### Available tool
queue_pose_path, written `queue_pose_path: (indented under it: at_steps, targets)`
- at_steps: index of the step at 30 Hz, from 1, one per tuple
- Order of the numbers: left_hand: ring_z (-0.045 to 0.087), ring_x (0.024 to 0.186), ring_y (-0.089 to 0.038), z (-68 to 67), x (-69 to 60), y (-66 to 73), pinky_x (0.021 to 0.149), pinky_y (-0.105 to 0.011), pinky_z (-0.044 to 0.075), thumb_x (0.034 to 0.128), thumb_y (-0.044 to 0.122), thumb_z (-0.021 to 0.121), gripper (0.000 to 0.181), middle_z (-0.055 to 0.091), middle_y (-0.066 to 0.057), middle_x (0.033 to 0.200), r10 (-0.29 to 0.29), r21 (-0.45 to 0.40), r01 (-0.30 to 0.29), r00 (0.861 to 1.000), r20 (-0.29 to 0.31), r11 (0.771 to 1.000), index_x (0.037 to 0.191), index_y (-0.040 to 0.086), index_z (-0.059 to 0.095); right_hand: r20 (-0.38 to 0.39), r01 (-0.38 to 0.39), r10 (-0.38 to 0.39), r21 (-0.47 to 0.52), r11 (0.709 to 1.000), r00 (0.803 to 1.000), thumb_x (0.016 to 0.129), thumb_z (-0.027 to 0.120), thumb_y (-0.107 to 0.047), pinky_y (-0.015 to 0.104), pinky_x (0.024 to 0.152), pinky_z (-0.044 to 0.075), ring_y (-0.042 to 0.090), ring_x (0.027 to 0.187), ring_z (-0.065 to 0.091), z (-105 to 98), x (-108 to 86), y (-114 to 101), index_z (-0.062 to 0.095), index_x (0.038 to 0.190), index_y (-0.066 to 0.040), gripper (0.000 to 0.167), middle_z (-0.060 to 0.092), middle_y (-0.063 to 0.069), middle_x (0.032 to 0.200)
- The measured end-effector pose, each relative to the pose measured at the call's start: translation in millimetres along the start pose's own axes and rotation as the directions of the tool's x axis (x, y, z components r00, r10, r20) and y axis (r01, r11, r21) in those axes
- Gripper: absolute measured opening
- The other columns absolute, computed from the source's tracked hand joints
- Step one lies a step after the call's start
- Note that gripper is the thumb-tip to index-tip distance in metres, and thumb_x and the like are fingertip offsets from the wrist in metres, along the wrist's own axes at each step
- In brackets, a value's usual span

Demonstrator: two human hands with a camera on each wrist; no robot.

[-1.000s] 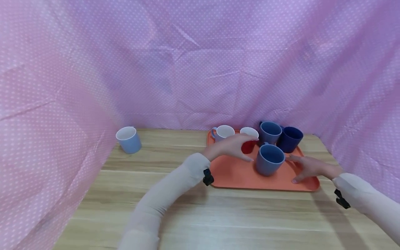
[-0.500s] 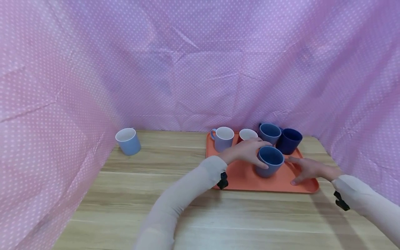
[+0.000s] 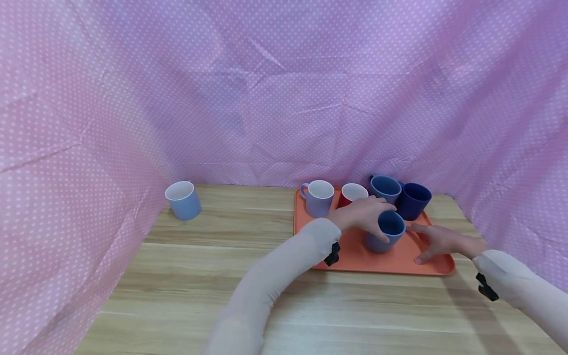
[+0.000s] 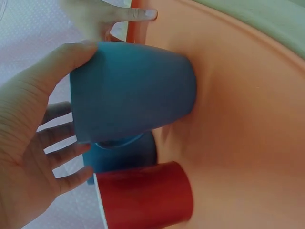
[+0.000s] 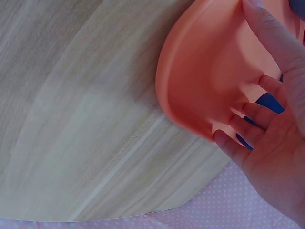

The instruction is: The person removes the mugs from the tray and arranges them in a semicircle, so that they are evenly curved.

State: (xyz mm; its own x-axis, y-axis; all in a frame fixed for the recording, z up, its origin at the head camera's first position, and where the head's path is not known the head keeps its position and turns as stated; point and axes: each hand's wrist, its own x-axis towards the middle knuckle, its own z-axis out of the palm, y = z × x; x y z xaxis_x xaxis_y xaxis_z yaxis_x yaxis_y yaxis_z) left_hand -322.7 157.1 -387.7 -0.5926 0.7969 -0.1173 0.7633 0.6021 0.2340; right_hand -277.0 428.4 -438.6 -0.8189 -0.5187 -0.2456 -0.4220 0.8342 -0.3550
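My left hand (image 3: 366, 215) holds a grey-blue mug (image 3: 378, 244) by its upper part. The thumb lies on its near side, with the fingers round the far side by the rim. This mug stands on the orange tray (image 3: 346, 259); its handle is out of sight. In the left wrist view, a red mug (image 4: 145, 196) with a white inside stands close to the fingertips. My right hand (image 3: 440, 240) is spread over the tray's right end, holding nothing. In the right wrist view its little fingertip meets the tray's rim (image 5: 164, 90).
Along the tray's back stand a lavender mug (image 3: 318, 206), a second grey-blue mug (image 3: 385, 186) and a dark blue mug (image 3: 410, 206). A light blue mug (image 3: 185, 207) is far left on the wooden table (image 3: 199, 276). Pink dotted cloth (image 3: 284, 113) surrounds the table's back and sides.
From beside the red mug, my left hand has moved right and round the front grey-blue mug. The lavender mug is now uncovered. My right hand has stayed in place.
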Motion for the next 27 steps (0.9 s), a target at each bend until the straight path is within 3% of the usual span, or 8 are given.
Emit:
queue_pose_path:
  at_steps: [5,15,20,27]
  targets:
    - [0.046,0.133,-0.006,-12.2,9.2,11.0,0.107,-0.024,0.047,0.0732,0.056,0.086,0.093,0.049,0.012,0.15,-0.062,-0.013,0.064,0.994,0.085,0.998,0.153,0.034,0.044,-0.015,0.008,-0.008,-0.016,1.0,1.0,0.072,0.09,-0.04,0.067,0.095,0.048,0.05,0.119,0.058,-1,-1.1,3,0.049,0.141,0.01,0.095,0.054,0.036,0.139]
    - [0.047,0.127,-0.001,-36.2,14.9,27.7,0.105,-0.021,0.046,0.0753,0.044,0.088,0.091,0.046,0.02,0.151,-0.138,-0.029,0.149,0.959,0.246,0.988,0.153,0.04,0.042,-0.007,-0.028,0.028,0.008,1.0,1.0,0.072,0.09,-0.04,0.07,0.097,0.045,0.057,0.124,0.052,-1,-3.4,2,0.047,0.143,0.012,0.098,0.046,0.041,0.144]
    - [0.049,0.122,-0.001,-35.4,15.5,25.8,0.102,-0.02,0.047,0.0775,0.043,0.087,0.086,0.05,0.018,0.147,-0.103,-0.034,0.115,0.963,0.248,0.993,0.152,0.038,0.044,-0.004,-0.03,0.03,0.009,1.0,1.0,0.072,0.09,-0.04,0.068,0.097,0.047,0.055,0.123,0.053,0,-2.9,2,0.046,0.143,0.012,0.098,0.046,0.041,0.144]
    - [0.049,0.121,-0.004,-23.6,14.7,17.8,0.101,-0.02,0.048,0.0773,0.049,0.084,0.083,0.051,0.014,0.143,-0.032,0.047,0.024,0.984,0.173,0.999,0.149,0.035,0.046,0.0,-0.042,0.042,-0.009,0.999,0.999,0.072,0.09,-0.042,0.067,0.096,0.047,0.055,0.124,0.053,2,-0.9,2,0.048,0.144,0.008,0.097,0.047,0.039,0.144]
